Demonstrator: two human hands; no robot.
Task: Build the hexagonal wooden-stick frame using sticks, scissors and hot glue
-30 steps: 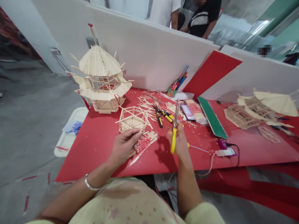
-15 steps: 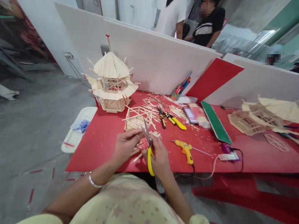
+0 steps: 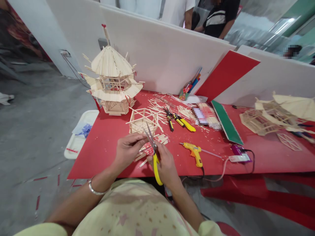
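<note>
My right hand [image 3: 166, 162] is closed round the yellow handles of a pair of scissors [image 3: 156, 167], whose blades point up and away, slightly apart. Beside the blades, my left hand [image 3: 129, 149] is pinched; whatever sits between its fingertips is too small to make out. Just beyond both hands stands a small open frame of thin wooden sticks [image 3: 142, 118]. Under and beside the hands lies a bundle of sticks in red-and-clear wrapping [image 3: 161, 139]. A tall pagoda model of sticks [image 3: 114, 83] rises at the back left of the red table [image 3: 103, 147].
A yellow glue gun [image 3: 194, 152] lies right of my hands, near a power strip [image 3: 240, 158]. Pliers [image 3: 168, 119] and yellow-handled cutters [image 3: 187, 124] lie among loose sticks [image 3: 157, 106]. Farther right are a green board [image 3: 227, 123] and another stick model [image 3: 268, 114]. White panels [image 3: 159, 55] stand behind.
The view has shifted a little, so most things sit slightly higher or farther left. My hands keep nearly the same pose, with the scissors still beside my left fingertips.
</note>
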